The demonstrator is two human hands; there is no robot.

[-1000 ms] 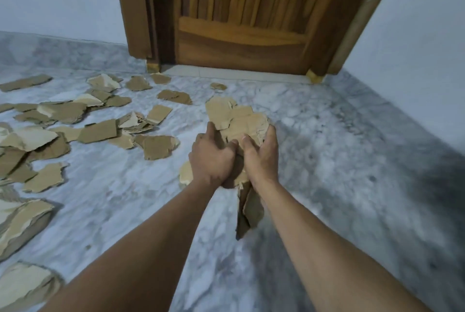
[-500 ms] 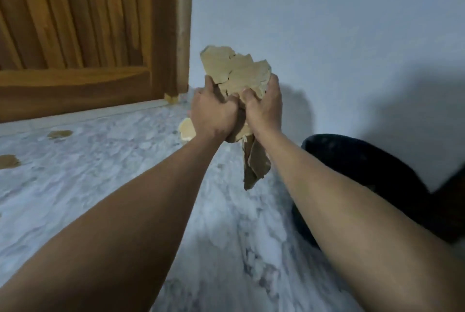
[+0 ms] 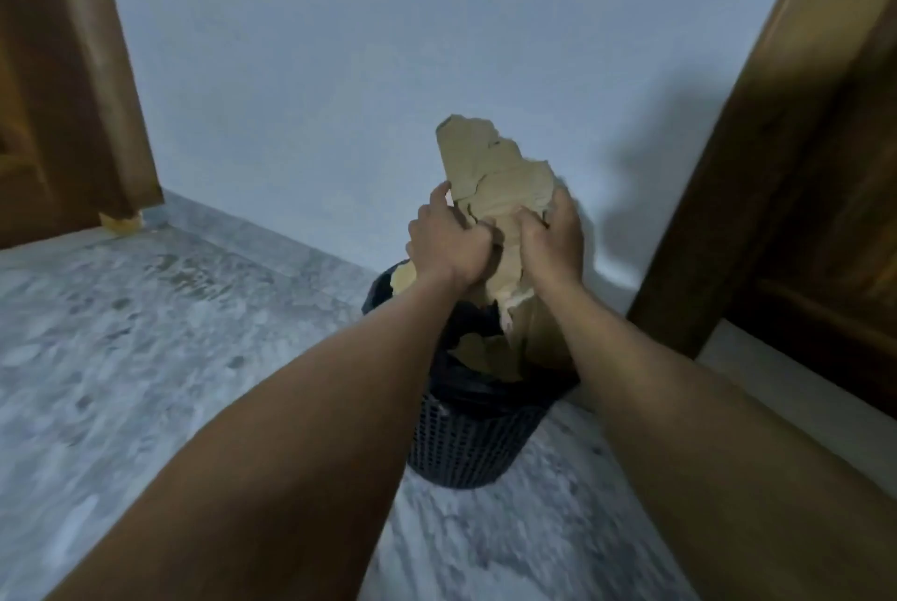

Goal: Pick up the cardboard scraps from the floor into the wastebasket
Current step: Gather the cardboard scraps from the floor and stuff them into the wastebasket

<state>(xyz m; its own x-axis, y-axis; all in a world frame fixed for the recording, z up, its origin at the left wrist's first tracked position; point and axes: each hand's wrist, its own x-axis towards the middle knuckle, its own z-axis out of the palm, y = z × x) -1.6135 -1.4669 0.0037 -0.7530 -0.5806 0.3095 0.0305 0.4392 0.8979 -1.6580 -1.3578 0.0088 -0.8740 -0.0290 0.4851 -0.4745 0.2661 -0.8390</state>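
Note:
A bundle of torn brown cardboard scraps (image 3: 495,173) is held between both hands, sticking up above them and hanging down below. My left hand (image 3: 449,248) grips its left side and my right hand (image 3: 553,236) grips its right side. The bundle is right above the black mesh wastebasket (image 3: 473,445), which stands on the floor against the wall. A black liner and several scraps (image 3: 480,350) show inside the basket. My forearms hide part of its rim.
The marble floor (image 3: 145,348) spreads to the left and front. A wooden door frame (image 3: 82,66) stands at the left, another dark wooden frame (image 3: 786,139) at the right. The pale wall (image 3: 340,66) rises behind the basket.
The view has swung right from the scrap-strewn floor to the wastebasket. Both hands carried the bundle along and now hold it over the basket.

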